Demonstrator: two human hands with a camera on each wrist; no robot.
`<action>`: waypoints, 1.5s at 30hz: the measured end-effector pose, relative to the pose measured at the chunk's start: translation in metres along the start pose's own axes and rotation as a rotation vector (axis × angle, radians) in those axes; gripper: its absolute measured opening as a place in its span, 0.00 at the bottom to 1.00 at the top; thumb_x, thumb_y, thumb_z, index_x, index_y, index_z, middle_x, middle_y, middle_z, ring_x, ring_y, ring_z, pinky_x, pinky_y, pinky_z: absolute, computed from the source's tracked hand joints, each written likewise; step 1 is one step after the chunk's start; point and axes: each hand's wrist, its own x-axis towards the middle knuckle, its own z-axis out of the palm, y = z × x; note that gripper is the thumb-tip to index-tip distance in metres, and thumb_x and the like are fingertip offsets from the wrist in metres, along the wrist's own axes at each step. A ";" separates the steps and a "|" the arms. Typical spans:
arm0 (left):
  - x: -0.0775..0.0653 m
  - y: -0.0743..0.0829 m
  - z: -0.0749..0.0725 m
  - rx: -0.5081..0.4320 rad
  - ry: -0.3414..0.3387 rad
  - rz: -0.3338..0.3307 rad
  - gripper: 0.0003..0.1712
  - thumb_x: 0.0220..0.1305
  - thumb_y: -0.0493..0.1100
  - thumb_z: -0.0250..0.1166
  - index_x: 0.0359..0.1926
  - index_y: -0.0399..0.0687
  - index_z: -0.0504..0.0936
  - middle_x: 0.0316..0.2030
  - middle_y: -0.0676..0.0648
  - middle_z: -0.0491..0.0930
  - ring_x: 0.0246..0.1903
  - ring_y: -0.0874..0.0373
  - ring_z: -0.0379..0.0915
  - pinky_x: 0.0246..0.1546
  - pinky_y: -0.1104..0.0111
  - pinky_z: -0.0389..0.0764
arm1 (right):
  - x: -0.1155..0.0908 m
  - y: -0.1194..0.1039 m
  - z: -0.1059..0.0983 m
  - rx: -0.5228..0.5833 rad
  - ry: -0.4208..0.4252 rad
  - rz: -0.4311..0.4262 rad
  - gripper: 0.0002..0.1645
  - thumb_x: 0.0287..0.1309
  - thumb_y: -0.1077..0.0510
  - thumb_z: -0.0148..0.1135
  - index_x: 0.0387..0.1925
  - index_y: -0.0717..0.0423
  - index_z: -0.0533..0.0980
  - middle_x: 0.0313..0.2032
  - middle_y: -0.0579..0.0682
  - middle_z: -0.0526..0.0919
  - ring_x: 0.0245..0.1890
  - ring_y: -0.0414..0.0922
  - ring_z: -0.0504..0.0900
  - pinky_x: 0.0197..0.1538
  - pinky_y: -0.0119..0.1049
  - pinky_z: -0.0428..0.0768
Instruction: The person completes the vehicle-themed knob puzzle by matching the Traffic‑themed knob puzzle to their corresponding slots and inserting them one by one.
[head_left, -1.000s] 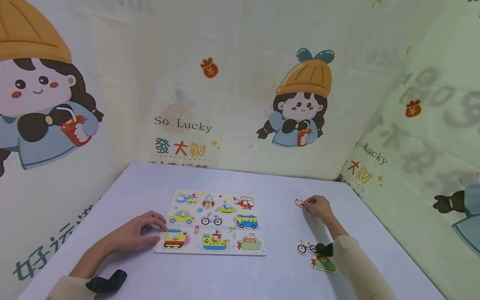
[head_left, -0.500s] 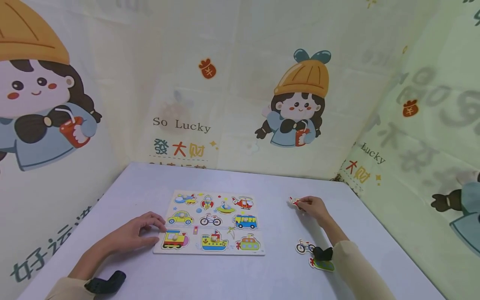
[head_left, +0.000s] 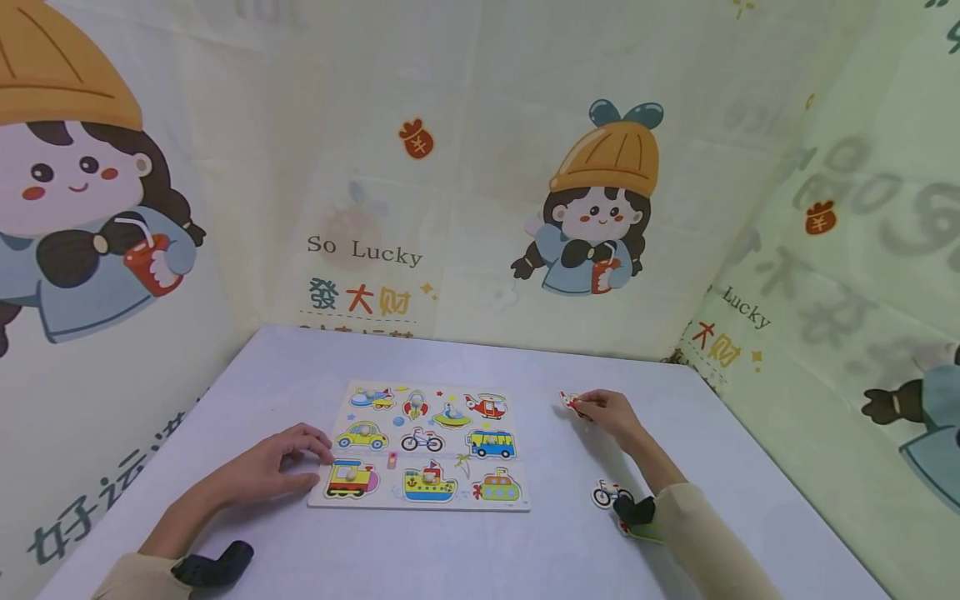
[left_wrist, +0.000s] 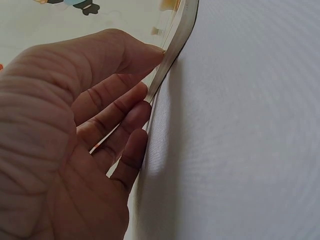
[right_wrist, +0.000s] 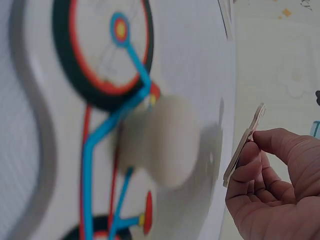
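My right hand (head_left: 611, 412) pinches a thin red-and-white wooden puzzle piece (head_left: 568, 401) between thumb and fingers, to the right of the puzzle board (head_left: 446, 503). In the right wrist view the piece (right_wrist: 245, 145) appears almost edge-on; fingers hide part of it in the head view. My left hand (head_left: 266, 467) lies at the board's left edge, fingers loosely bent. In the left wrist view the thumb of the left hand (left_wrist: 85, 120) touches the board's edge (left_wrist: 181, 37). The board carries pictures of vehicles, among them a helicopter, bicycle and bus.
A bicycle puzzle piece (head_left: 606, 493) with a round knob (right_wrist: 172, 142) lies on the white table (head_left: 420, 558), near the right wrist. Beside it, a green piece (head_left: 641, 532) is mostly covered by the black wrist camera (head_left: 635, 509). Printed cloth walls (head_left: 480, 208) surround the table.
My right hand has carried the red-and-white puzzle piece left, closer to the board. The right forearm now covers more of the green piece. My left hand has stayed at the board's edge.
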 end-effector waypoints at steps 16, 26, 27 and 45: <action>0.000 -0.001 0.001 -0.008 0.002 -0.001 0.13 0.60 0.44 0.75 0.46 0.58 0.85 0.55 0.48 0.77 0.60 0.40 0.72 0.59 0.47 0.77 | -0.003 -0.016 0.022 0.086 -0.063 -0.060 0.15 0.66 0.60 0.66 0.48 0.67 0.79 0.35 0.50 0.84 0.33 0.40 0.79 0.38 0.33 0.78; -0.001 0.000 0.000 -0.006 -0.001 -0.002 0.13 0.60 0.44 0.75 0.45 0.57 0.85 0.55 0.48 0.77 0.59 0.41 0.72 0.56 0.63 0.79 | -0.008 -0.026 0.042 0.095 -0.090 -0.036 0.13 0.67 0.57 0.66 0.46 0.63 0.80 0.36 0.52 0.85 0.35 0.44 0.79 0.39 0.32 0.77; -0.002 0.000 0.000 -0.007 -0.002 -0.001 0.13 0.60 0.44 0.75 0.46 0.57 0.85 0.55 0.48 0.78 0.59 0.41 0.72 0.56 0.64 0.79 | -0.009 -0.027 0.044 0.094 -0.094 -0.036 0.14 0.66 0.57 0.67 0.47 0.63 0.80 0.37 0.52 0.85 0.35 0.44 0.79 0.39 0.32 0.77; 0.000 0.001 -0.001 0.003 -0.002 -0.001 0.13 0.59 0.44 0.75 0.45 0.57 0.85 0.54 0.48 0.77 0.59 0.42 0.72 0.57 0.62 0.79 | -0.014 -0.049 0.075 0.088 -0.164 -0.074 0.12 0.66 0.54 0.68 0.45 0.58 0.82 0.38 0.50 0.86 0.37 0.45 0.80 0.41 0.33 0.78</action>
